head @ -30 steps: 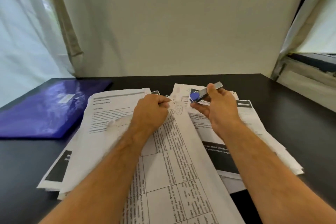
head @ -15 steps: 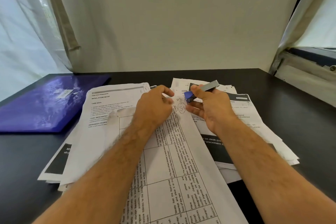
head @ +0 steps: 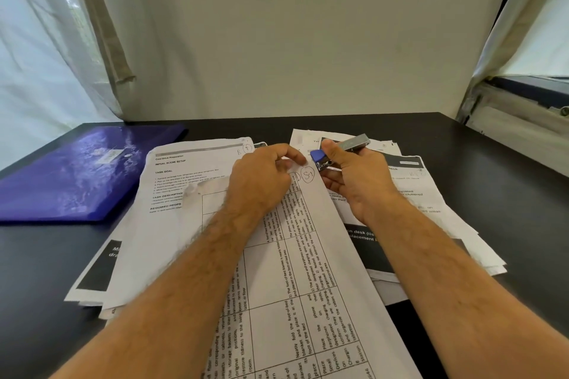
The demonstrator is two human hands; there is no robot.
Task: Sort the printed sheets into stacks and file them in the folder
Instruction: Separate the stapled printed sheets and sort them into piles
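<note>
Black tabletop (head: 462, 144) runs back to a pale wall, with white curtains hanging at both rear corners. Across its middle lie loose printed sheets in overlapping heaps: one with a text page on top (head: 184, 181) toward the left, another (head: 431, 194) toward the right edge. A set of table-printed sheets (head: 292, 301) lies across both, running down to the near edge. The left hand (head: 261, 181) pinches this set at its far corner, fingers curled on the paper. The right hand (head: 357, 181) grips a small blue and metal stapler (head: 338, 152), its mouth just beside that same corner. A closed purple folder (head: 80, 172) lies at the left edge, well apart from the heaps.

Paper like this is light, limp and slippery sheet on sheet, so a corner pinch probably lets the set fan; squaring and holding near the stapled corner seems safer. Open dark surface remains behind the heaps and at the right for laying out stacks.
</note>
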